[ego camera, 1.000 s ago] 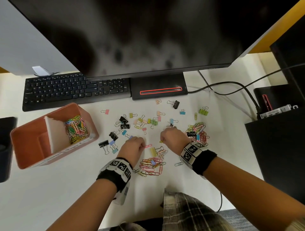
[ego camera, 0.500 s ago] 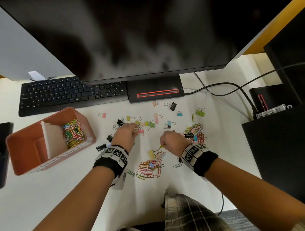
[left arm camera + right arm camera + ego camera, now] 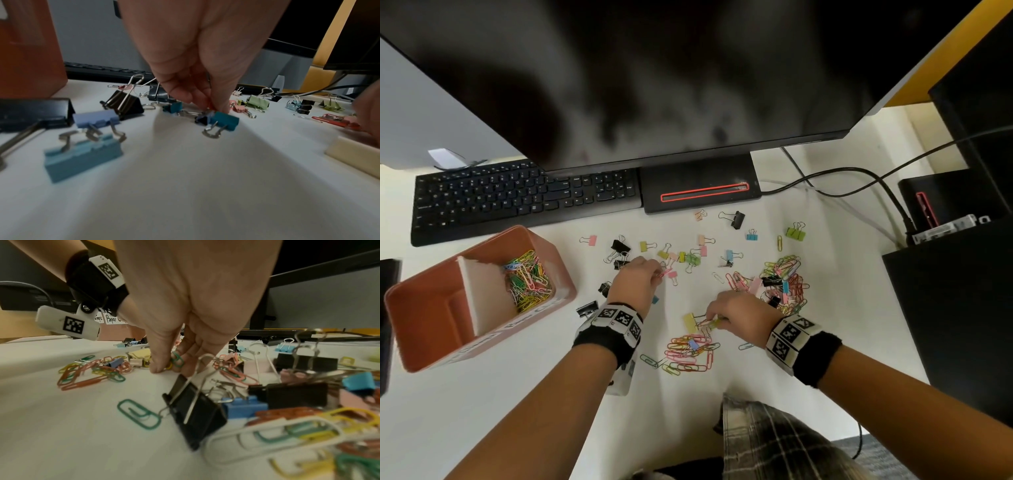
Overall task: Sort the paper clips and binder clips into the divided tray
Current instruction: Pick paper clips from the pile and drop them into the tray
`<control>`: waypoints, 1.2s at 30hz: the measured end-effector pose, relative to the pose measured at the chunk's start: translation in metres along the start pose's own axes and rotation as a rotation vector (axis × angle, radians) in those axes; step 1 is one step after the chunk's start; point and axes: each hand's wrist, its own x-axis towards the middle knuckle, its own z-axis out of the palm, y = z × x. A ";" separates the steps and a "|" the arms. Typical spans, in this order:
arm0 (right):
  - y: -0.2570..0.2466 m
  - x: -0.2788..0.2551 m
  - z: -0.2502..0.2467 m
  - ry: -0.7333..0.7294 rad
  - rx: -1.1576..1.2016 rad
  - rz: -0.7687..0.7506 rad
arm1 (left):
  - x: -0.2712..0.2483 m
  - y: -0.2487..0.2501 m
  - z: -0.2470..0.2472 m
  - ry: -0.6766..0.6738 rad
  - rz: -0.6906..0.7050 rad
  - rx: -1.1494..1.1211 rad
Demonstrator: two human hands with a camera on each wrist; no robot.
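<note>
Left hand (image 3: 636, 281) reaches forward over the bench (image 3: 482, 411), palm down, fingertips (image 3: 218, 107) bunched low among the scattered binder clips (image 3: 688, 257). Its grip is pinched together on a thin red-pink clip (image 3: 665, 273); the left wrist view blurs the contact, so I cannot tell what type of clip it is. A teal binder clip (image 3: 224, 121) sits right under the fingertips, touching or nearly.

Right hand (image 3: 739, 317) is palm down, closer to the body, thumb and fingers curled onto green and yellow paper clips (image 3: 174, 361) at bench level, just beside a yellow binder clip (image 3: 690, 322).

Divided tray (image 3: 424, 342) sits at the left, well apart from both hands. Its right compartment holds a heap of coloured paper clips (image 3: 527, 281); the left one shows bare floor.

Loose paper-clip pile (image 3: 690, 353) lies between the forearms, a mixed pile (image 3: 784, 281) right of the right hand.

Edges: keyboard (image 3: 517, 198) and monitor base (image 3: 698, 188) bound the far side, black boxes (image 3: 955, 308) the right. Open bench lies between the left forearm and the tray.
</note>
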 end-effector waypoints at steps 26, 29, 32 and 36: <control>0.008 -0.006 0.001 0.112 0.055 0.094 | -0.012 -0.003 -0.008 -0.062 0.126 0.124; 0.011 -0.006 0.000 0.124 0.075 0.084 | -0.013 -0.002 -0.008 -0.057 0.112 0.027; 0.014 -0.008 0.000 0.157 0.089 0.074 | -0.014 -0.002 -0.006 -0.014 0.092 -0.104; 0.015 -0.009 0.000 0.191 0.094 0.065 | -0.015 -0.002 -0.005 -0.018 0.059 -0.052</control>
